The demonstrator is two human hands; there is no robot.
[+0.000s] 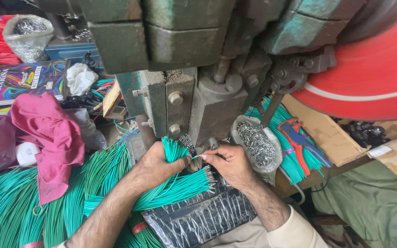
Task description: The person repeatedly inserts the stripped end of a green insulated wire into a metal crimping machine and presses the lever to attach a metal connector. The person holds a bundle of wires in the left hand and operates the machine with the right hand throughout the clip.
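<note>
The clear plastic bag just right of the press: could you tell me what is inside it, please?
The clear plastic bag holds a heap of small silvery metal pieces, piled to its rolled rim. Their exact shape is too small to tell. What lies deeper is covered, and the right hand hides its near edge.

Above me looms a worn green press (198, 41), its red flywheel (373, 69) at upper right. Cardboard (327, 133) lies at right, a pink cloth (47, 138) at left.

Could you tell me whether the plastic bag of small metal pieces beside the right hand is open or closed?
Open: the plastic bag has its rim rolled back, exposing the metal pieces inside.
</note>
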